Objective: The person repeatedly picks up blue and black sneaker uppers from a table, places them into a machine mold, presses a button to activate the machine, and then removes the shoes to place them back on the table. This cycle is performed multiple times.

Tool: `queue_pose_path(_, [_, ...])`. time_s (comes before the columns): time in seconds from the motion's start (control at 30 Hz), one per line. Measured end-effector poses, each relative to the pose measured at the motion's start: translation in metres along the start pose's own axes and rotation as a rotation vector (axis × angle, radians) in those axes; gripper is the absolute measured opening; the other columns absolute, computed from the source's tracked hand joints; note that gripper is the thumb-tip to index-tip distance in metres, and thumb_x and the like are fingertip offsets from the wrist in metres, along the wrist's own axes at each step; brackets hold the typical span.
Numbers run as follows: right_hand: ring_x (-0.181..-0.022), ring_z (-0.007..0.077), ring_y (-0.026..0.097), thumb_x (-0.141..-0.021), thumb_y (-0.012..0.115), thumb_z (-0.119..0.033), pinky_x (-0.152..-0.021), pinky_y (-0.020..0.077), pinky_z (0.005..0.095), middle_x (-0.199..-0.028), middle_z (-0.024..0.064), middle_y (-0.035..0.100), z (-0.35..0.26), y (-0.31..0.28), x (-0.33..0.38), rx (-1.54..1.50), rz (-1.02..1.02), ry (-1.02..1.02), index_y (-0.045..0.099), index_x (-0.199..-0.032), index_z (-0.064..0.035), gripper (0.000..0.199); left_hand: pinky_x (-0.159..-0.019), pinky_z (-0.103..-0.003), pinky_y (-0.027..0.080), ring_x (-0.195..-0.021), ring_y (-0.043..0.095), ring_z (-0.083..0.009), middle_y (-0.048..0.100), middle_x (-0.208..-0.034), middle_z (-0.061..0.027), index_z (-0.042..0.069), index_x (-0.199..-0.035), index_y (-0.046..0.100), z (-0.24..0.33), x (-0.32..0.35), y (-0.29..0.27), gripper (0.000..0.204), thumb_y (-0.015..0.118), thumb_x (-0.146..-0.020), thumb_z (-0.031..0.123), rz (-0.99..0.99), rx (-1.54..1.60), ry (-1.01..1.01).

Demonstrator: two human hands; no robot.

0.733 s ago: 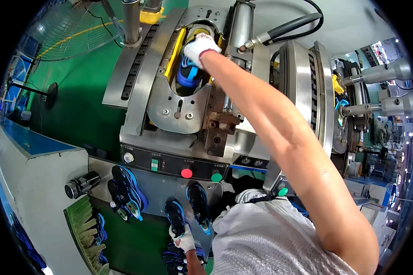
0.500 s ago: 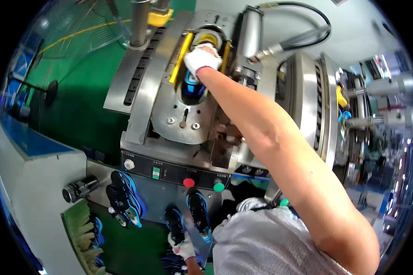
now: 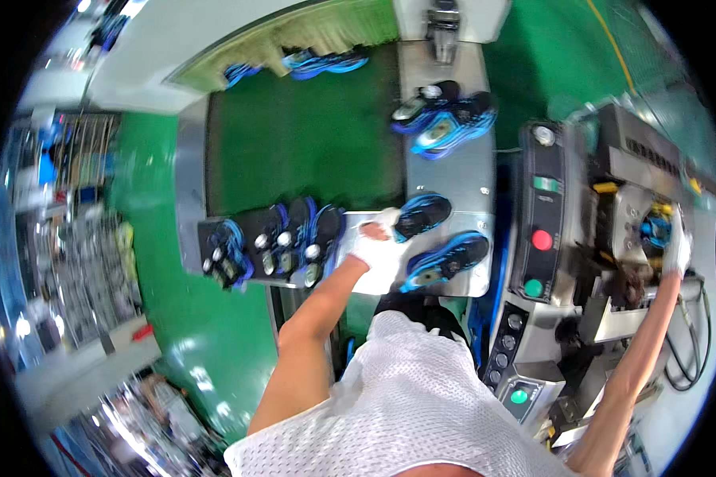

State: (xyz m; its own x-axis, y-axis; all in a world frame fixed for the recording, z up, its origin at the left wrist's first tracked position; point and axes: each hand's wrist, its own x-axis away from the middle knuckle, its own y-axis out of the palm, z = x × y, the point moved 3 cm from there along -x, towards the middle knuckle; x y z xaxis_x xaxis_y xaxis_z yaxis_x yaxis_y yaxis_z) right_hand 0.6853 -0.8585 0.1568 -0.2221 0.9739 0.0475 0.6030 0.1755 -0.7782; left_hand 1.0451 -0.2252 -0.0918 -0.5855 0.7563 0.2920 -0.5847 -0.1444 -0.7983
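My left hand [image 3: 378, 242], in a white glove with some bare skin showing, closes on the near end of a black and blue sports shoe [image 3: 426, 215] lying on the metal ledge. Beside it lies another such shoe [image 3: 451, 258], sole edge partly showing, touched by neither hand. Far to the right, my gloved right hand [image 3: 678, 248] is at the machine's metal holder [image 3: 630, 219], against a bright blue shoe [image 3: 656, 228] seated in it. That hand shows edge-on and blurred, so its grip is hidden.
Several shoes [image 3: 301, 234] stand on a dark conveyor strip at left; a pair [image 3: 445, 119] lies farther along the ledge. A green belt [image 3: 302, 135] runs under a fringed curtain [image 3: 294, 40]. The machine's control panel [image 3: 542, 215] has red and green buttons. A black hose [image 3: 696, 342] loops at right.
My view has swung left, so the machine now sits at the right edge and the conveyor fills the middle. My left hand is still at the shoe; my right is still at the machine.
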Motion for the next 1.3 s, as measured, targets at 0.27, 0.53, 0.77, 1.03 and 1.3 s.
queue_pose_path(0.27, [-0.154, 0.0381, 0.021, -0.091, 0.069, -0.05, -0.124, 0.0202, 0.0542, -0.167, 0.0231, 0.021, 0.011, 0.225, 0.351, 1.021, -0.13, -0.185, 0.02, -0.161, -0.0003, 0.099, -0.081, -0.05, 0.055, -0.096, 0.067, -0.04, 0.066, -0.102, -0.0185, 0.006, -0.104, 0.066, 0.017, -0.001, -0.014, 0.045, 0.075, -0.08, 0.043, 0.193, 0.16, 0.112])
queue_pose_path(0.53, [-0.149, 0.0371, 0.034, -0.084, 0.08, -0.039, -0.12, 0.0302, 0.0397, -0.162, 0.0281, 0.027, -0.111, 0.268, 0.453, 0.252, -0.178, 0.257, 0.014, -0.16, 0.004, 0.109, -0.104, -0.047, 0.047, -0.119, 0.058, -0.0442, 0.061, -0.123, -0.0267, 0.0, -0.124, 0.058, -0.005, -0.002, -0.011, 0.059, 0.082, -0.073, 0.017, 0.016, 0.342, 0.13])
queue_pose_path(0.77, [-0.098, 0.0348, 0.07, -0.083, 0.068, -0.056, -0.093, 0.0509, 0.0387, -0.105, 0.0238, 0.072, -0.029, 0.433, 0.522, 0.127, -0.106, 0.739, 0.069, -0.106, 0.0013, 0.062, -0.101, -0.045, 0.049, -0.117, 0.059, -0.0435, 0.061, -0.122, -0.0253, -0.001, -0.133, 0.051, -0.003, -0.004, -0.005, 0.07, 0.082, -0.073, 0.02, -0.078, 0.246, 0.247])
queue_pose_path(1.03, [-0.069, 0.0168, 0.064, -0.076, 0.082, -0.037, -0.063, 0.0537, 0.0363, -0.081, 0.0096, 0.07, -0.099, 0.289, 0.561, -0.754, -0.044, 0.945, 0.073, -0.087, 0.0018, 0.041, -0.096, -0.046, 0.05, -0.109, 0.064, -0.0378, 0.064, -0.121, -0.0276, -0.009, -0.125, 0.053, 0.059, 0.009, -0.03, 0.079, 0.085, -0.076, 0.044, -0.337, 0.008, 0.136])
queue_pose_path(1.3, [-0.097, 0.0241, 0.069, -0.071, 0.081, -0.063, -0.081, 0.0553, 0.0376, -0.103, 0.0246, 0.07, -0.046, 0.199, 0.813, -0.942, 0.69, 1.256, 0.067, -0.108, 0.0129, 0.085, -0.098, -0.045, 0.048, -0.112, 0.063, -0.0364, 0.063, -0.124, -0.0264, -0.008, -0.13, 0.051, 0.188, 0.209, -0.004, 0.077, 0.081, -0.081, 0.043, -0.842, -0.151, 0.792])
